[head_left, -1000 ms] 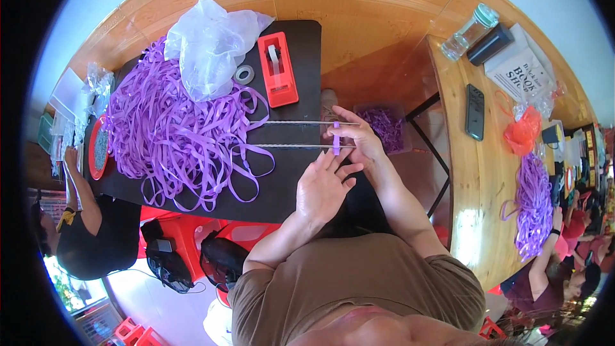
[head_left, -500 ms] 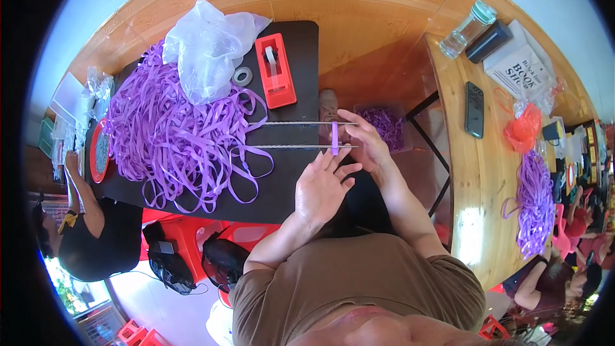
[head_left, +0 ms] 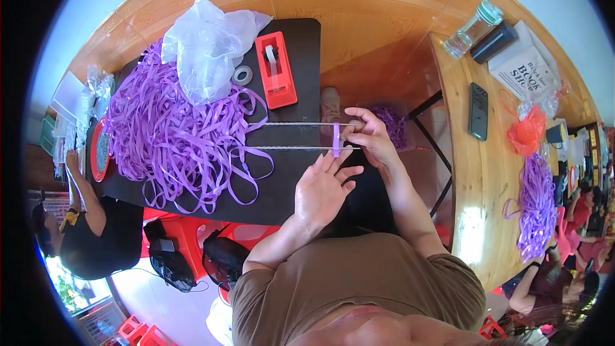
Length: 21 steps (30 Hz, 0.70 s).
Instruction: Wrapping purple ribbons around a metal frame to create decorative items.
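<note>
Two thin metal rods (head_left: 291, 148) run side by side past the right edge of the dark table. Near their free ends a narrow purple ribbon (head_left: 336, 139) spans both rods. My left hand (head_left: 320, 192) is palm up, its fingers stretched, with fingertips at the near rod beside the ribbon. By the rod tips, my right hand (head_left: 375, 143) has thumb and a finger pinched close to the ribbon's right side; what lies between them is too small to make out. A large heap of purple ribbon (head_left: 173, 134) covers the table's left part.
On the dark table (head_left: 301, 186) are a red tape dispenser (head_left: 277, 70), a tape roll (head_left: 242, 75) and a clear plastic bag (head_left: 208, 51). The wooden table (head_left: 471, 179) at right holds a phone (head_left: 478, 111), bottles and another ribbon bundle (head_left: 536, 208). Another person (head_left: 96, 237) sits at left.
My right hand's fingers have drawn together into a pinch beside the ribbon, and one finger has lifted off the far rod. My left hand is nearly still.
</note>
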Available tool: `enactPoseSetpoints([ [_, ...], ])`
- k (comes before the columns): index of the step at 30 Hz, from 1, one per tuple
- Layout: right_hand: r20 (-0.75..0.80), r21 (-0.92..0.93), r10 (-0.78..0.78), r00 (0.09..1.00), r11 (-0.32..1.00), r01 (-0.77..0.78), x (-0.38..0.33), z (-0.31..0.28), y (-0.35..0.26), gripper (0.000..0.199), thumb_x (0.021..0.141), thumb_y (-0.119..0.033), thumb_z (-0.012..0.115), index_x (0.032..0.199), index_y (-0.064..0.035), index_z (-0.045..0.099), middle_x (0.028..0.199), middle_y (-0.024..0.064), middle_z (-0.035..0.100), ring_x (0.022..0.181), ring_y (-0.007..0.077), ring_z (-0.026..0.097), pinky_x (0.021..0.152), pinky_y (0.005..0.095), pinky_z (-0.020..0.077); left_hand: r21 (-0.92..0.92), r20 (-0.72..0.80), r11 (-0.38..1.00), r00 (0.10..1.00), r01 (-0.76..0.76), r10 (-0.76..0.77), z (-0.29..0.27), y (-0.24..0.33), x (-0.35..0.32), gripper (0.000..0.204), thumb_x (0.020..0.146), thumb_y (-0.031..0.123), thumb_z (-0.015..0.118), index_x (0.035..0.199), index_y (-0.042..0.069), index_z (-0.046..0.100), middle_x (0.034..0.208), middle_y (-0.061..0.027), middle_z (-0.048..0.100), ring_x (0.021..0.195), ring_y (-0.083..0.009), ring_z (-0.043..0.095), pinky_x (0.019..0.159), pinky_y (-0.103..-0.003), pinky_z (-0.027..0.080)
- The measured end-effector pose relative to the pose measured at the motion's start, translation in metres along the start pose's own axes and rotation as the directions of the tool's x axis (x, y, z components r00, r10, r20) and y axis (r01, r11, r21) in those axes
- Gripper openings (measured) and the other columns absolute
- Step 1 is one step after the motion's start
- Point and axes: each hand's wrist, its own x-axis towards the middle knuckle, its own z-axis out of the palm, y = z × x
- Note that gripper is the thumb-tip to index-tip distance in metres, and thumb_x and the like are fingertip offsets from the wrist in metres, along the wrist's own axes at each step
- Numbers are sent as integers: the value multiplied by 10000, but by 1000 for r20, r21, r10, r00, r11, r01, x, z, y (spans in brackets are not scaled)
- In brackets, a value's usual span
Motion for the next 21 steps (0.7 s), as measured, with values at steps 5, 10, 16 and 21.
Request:
enactPoseSetpoints([
  [5, -72, -96, -29, 997, 995, 22, -9, 7, -10, 503, 781, 50, 644, 1243, -8, 454, 844, 84, 637, 794, 149, 622, 768, 263, 479, -5, 7, 1000, 1000, -4, 4, -1, 1, 0, 556, 921, 445, 464, 1330, 71, 435, 1346, -76, 472, 1143, -275, 502, 886, -355, 358],
  [10, -96, -112, -117, 988, 988, 106, -12, 15, -14, 493, 784, 64, 642, 1235, -9, 457, 817, 81, 641, 792, 138, 624, 760, 252, 481, -9, 6, 1000, 1000, -8, 8, -1, 1, 0, 544, 921, 442, 464, 1317, 69, 443, 1343, -81, 473, 1140, -278, 503, 885, -356, 361],
  [16, -113, -123, -141, 983, 984, 128, -11, 8, -6, 476, 792, 60, 642, 1226, -10, 461, 820, 84, 646, 783, 137, 625, 741, 250, 485, -27, 20, 1000, 1000, -8, 9, -3, 0, 0, 544, 920, 441, 465, 1317, 68, 442, 1338, -78, 477, 1137, -274, 503, 884, -352, 360],
  [21, -106, -93, -56, 993, 995, 46, -11, 8, -1, 464, 798, 60, 628, 1226, -12, 462, 842, 90, 647, 786, 144, 626, 735, 250, 484, -24, 11, 1000, 1000, -6, 6, -3, 0, -1, 549, 921, 441, 464, 1324, 69, 436, 1338, -72, 478, 1137, -274, 501, 886, -355, 356],
])
